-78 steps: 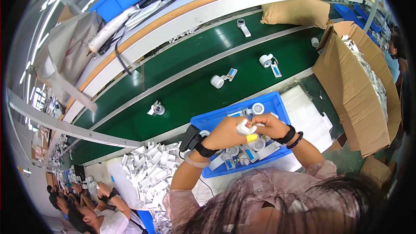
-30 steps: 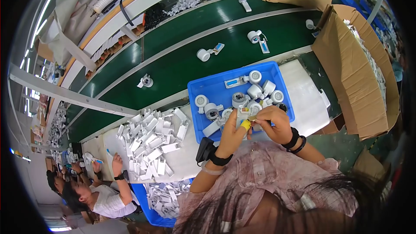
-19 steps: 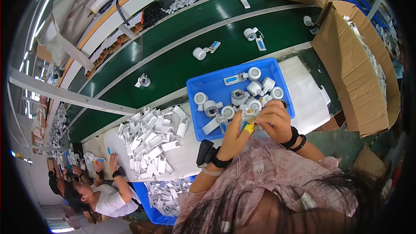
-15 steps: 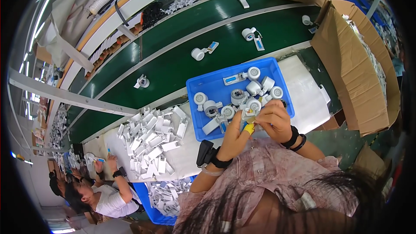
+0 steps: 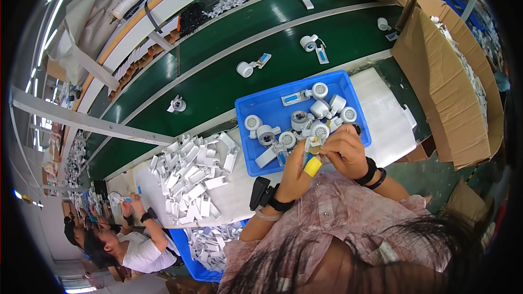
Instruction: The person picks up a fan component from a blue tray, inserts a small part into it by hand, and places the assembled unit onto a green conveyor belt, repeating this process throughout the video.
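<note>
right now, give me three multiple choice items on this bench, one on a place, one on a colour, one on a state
1. Where does the pile of flat white parts lie?
A. to the left of the blue tray
B. inside the cardboard box
C. on the green belt

2. What colour is the cover on the left hand finger?
A. red
B. yellow
C. black

3. What are the two hands doing?
A. resting flat on the table
B. the left hand and the right hand meet on a small white part at the tray's near edge
C. lifting the tray

Answers: 1 A, the pile lies on the white table left of the tray. 2 B, a yellow cover shows on one finger. 3 B, both hands close around the small part.
</note>
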A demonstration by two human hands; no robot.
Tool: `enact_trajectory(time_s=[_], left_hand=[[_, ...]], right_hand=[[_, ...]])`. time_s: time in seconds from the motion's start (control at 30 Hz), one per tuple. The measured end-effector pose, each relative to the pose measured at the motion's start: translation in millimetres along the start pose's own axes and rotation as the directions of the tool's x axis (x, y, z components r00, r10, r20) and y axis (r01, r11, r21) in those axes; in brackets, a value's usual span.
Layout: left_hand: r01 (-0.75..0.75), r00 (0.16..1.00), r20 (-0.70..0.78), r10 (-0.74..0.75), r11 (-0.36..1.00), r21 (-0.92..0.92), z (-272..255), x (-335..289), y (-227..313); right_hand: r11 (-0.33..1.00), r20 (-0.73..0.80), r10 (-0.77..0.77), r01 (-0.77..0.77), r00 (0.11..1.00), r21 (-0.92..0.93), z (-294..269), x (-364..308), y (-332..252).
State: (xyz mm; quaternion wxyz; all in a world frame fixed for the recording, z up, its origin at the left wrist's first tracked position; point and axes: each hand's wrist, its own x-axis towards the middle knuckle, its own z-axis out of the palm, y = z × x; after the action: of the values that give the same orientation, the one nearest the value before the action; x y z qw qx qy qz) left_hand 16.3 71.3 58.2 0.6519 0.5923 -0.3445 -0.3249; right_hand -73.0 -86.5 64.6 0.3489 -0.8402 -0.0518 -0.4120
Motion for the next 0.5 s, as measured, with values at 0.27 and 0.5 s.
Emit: enact_trajectory(time_s=[0.27, 0.5], left_hand=[[0.008, 1.000, -0.021, -0.008, 1.000, 0.006, 4, 0, -4], [0.011, 0.994, -0.110, -0.007, 0.999, 0.041, 10, 1, 4]], right_hand=[[1.000, 0.045, 0.020, -0.019, 0.999, -0.017, -2, 0, 0], [0.999, 0.026, 0.003, -0.002, 1.000, -0.040, 0, 0, -2]])
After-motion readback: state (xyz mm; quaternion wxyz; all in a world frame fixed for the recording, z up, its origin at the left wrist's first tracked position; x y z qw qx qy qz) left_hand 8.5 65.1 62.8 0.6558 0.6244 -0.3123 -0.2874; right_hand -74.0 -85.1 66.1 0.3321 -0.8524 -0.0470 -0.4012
